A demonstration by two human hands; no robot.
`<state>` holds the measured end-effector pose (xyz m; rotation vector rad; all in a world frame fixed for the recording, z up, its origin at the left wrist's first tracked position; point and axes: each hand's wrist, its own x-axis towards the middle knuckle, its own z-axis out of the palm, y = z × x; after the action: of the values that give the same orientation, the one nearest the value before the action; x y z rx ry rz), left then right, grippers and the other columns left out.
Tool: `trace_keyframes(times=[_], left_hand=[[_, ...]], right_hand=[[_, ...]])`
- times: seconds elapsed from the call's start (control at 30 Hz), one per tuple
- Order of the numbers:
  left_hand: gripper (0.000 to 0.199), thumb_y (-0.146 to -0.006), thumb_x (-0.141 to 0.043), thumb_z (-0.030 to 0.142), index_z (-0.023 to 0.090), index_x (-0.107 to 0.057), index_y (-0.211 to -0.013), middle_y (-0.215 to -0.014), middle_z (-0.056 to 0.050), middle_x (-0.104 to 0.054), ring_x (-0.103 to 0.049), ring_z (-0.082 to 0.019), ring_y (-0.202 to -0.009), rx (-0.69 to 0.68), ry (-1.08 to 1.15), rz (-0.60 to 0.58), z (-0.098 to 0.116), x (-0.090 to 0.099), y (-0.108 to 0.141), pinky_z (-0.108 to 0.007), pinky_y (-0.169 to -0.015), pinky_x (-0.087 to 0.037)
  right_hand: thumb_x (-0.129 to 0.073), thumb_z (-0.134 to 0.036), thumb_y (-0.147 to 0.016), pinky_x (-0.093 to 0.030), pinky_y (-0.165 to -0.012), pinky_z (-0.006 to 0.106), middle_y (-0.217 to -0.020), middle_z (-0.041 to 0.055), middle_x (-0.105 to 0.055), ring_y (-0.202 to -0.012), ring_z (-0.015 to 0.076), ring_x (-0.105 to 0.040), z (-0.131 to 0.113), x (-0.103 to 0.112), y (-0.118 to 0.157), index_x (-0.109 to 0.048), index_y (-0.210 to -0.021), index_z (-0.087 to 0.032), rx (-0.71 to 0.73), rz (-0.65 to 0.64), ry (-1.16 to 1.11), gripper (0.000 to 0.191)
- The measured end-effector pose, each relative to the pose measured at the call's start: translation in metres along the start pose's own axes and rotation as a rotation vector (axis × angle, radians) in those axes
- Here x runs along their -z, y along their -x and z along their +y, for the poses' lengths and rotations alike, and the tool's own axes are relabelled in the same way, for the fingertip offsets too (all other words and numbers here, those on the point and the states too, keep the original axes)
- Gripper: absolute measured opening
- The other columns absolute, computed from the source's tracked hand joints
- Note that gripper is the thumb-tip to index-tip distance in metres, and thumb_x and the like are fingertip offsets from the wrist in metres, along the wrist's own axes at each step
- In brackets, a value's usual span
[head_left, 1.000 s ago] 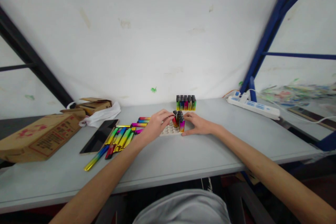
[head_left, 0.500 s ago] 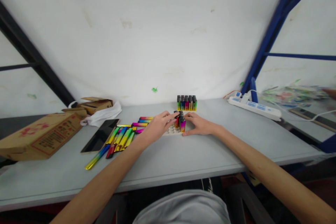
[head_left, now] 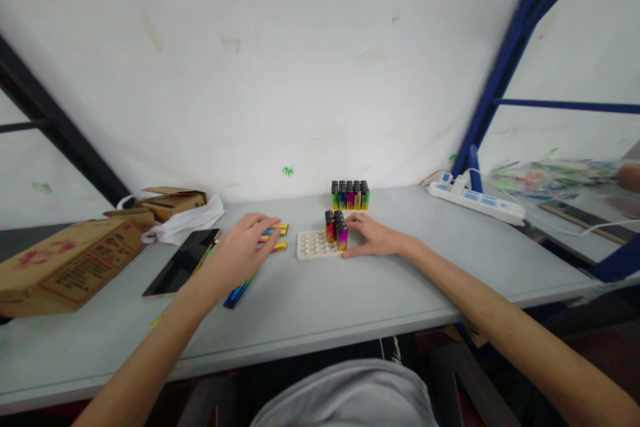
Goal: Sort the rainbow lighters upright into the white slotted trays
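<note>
My right hand (head_left: 374,237) grips the right end of a white tray (head_left: 313,255) with rows of round holes, thumb and fingers on either side. Several black-topped, rainbow-coloured lighters (head_left: 342,239) stand upright in the tray's right part, beside those fingertips. My left hand (head_left: 245,248) is palm down over the loose shiny coloured pieces, fingers stretched out and thumb apart. Yellow-ended pieces (head_left: 280,246) stick out past its fingertips, and a blue one (head_left: 239,293) shows below. The hand covers most of the pile.
Behind the tray stands a block of upright lighters (head_left: 350,196) near the wall. To the left are a dark phone (head_left: 183,263), a white bag (head_left: 193,223) and a cardboard box (head_left: 75,260). A power strip (head_left: 475,203) lies at right; a blurred hand (head_left: 629,177) shows at the far right edge.
My left hand has moved left from the lighters in the tray to the loose pieces, uncovering the tray's holes. My right hand stays at the tray's right end.
</note>
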<state>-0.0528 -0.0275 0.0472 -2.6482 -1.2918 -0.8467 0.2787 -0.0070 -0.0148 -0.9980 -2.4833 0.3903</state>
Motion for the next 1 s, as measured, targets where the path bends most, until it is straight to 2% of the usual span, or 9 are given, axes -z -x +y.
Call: trace_keyframes(times=[0.13, 0.23, 0.3, 0.37, 0.47, 0.57, 0.7, 0.83, 1.0], left_hand=[[0.052, -0.096, -0.047, 0.055, 0.023, -0.066, -0.132, -0.134, -0.012, -0.066, -0.06, -0.034, -0.128, 0.117, -0.126, -0.003, -0.045, 0.019, 0.07, -0.05, -0.119, -0.042], [0.063, -0.097, -0.044, 0.059, 0.034, -0.042, -0.155, -0.159, -0.005, -0.048, -0.048, -0.034, -0.144, 0.221, -0.15, -0.017, -0.071, 0.022, 0.122, -0.055, -0.124, -0.034], [0.07, -0.098, -0.044, 0.06, 0.041, -0.025, -0.162, -0.167, 0.0, -0.036, -0.042, -0.033, -0.149, 0.254, -0.127, -0.077, -0.079, 0.018, 0.144, -0.057, -0.125, -0.032], [0.072, -0.099, -0.043, 0.059, 0.035, -0.022, -0.164, -0.168, -0.003, -0.035, -0.041, -0.033, -0.15, 0.251, -0.099, -0.123, -0.079, 0.012, 0.152, -0.056, -0.125, -0.032], [0.073, -0.099, -0.04, 0.059, 0.022, -0.033, -0.162, -0.166, -0.011, -0.039, -0.038, -0.033, -0.152, 0.253, -0.104, -0.16, -0.072, 0.002, 0.141, -0.053, -0.126, -0.031], [0.075, -0.099, -0.038, 0.061, 0.015, -0.04, -0.158, -0.163, -0.015, -0.041, -0.035, -0.034, -0.153, 0.245, -0.138, -0.172, -0.065, -0.007, 0.119, -0.054, -0.126, -0.029], [0.074, -0.098, -0.039, 0.061, 0.013, -0.046, -0.155, -0.161, -0.017, -0.045, -0.04, -0.034, -0.15, 0.238, -0.152, -0.175, -0.062, -0.016, 0.094, -0.053, -0.124, -0.032], [0.068, -0.099, -0.036, 0.059, 0.013, -0.052, -0.147, -0.151, -0.016, -0.056, -0.05, -0.031, -0.143, 0.236, -0.06, -0.179, -0.059, -0.015, 0.075, -0.048, -0.121, -0.036], [0.053, -0.095, -0.041, 0.06, 0.017, -0.068, -0.113, -0.116, -0.016, -0.073, -0.066, -0.034, -0.115, 0.358, -0.068, -0.16, -0.059, -0.009, 0.051, -0.047, -0.104, -0.049]], right_hand=[[-0.076, -0.068, -0.08, -0.046, -0.108, 0.051, -0.131, 0.0165, -0.061, -0.119, 0.0334, -0.057, 0.001, -0.001, 0.0, -0.064, -0.133, -0.014, -0.017, 0.003, 0.002, 0.076], [-0.076, -0.068, -0.08, -0.046, -0.109, 0.049, -0.13, 0.0166, -0.061, -0.119, 0.0331, -0.057, 0.001, -0.001, -0.001, -0.065, -0.132, -0.013, -0.015, -0.002, 0.018, 0.077], [-0.076, -0.069, -0.08, -0.046, -0.11, 0.05, -0.129, 0.0168, -0.061, -0.12, 0.0336, -0.057, 0.0, 0.0, -0.001, -0.065, -0.132, -0.013, -0.026, -0.01, 0.024, 0.078], [-0.076, -0.069, -0.079, -0.046, -0.109, 0.05, -0.128, 0.017, -0.062, -0.119, 0.0341, -0.058, -0.001, 0.0, -0.001, -0.065, -0.132, -0.012, -0.039, -0.015, 0.025, 0.078], [-0.076, -0.068, -0.08, -0.047, -0.108, 0.051, -0.129, 0.0161, -0.062, -0.118, 0.0336, -0.058, -0.001, 0.001, -0.001, -0.065, -0.132, -0.014, -0.028, -0.003, 0.012, 0.076], [-0.077, -0.068, -0.078, -0.047, -0.107, 0.051, -0.128, 0.0157, -0.063, -0.117, 0.0337, -0.059, -0.001, 0.001, -0.001, -0.066, -0.131, -0.015, -0.028, 0.005, 0.01, 0.076], [-0.079, -0.068, -0.076, -0.048, -0.106, 0.05, -0.126, 0.016, -0.063, -0.118, 0.0343, -0.059, 0.0, 0.002, 0.001, -0.065, -0.132, -0.014, -0.068, 0.002, -0.001, 0.079], [-0.079, -0.067, -0.077, -0.047, -0.108, 0.05, -0.128, 0.0144, -0.062, -0.119, 0.0329, -0.059, 0.003, 0.004, 0.003, -0.065, -0.133, -0.017, -0.055, 0.007, -0.024, 0.077], [-0.076, -0.07, -0.078, -0.047, -0.108, 0.05, -0.127, 0.0143, -0.063, -0.119, 0.0336, -0.059, 0.005, 0.004, 0.002, -0.066, -0.13, -0.017, -0.035, -0.006, -0.001, 0.076]])
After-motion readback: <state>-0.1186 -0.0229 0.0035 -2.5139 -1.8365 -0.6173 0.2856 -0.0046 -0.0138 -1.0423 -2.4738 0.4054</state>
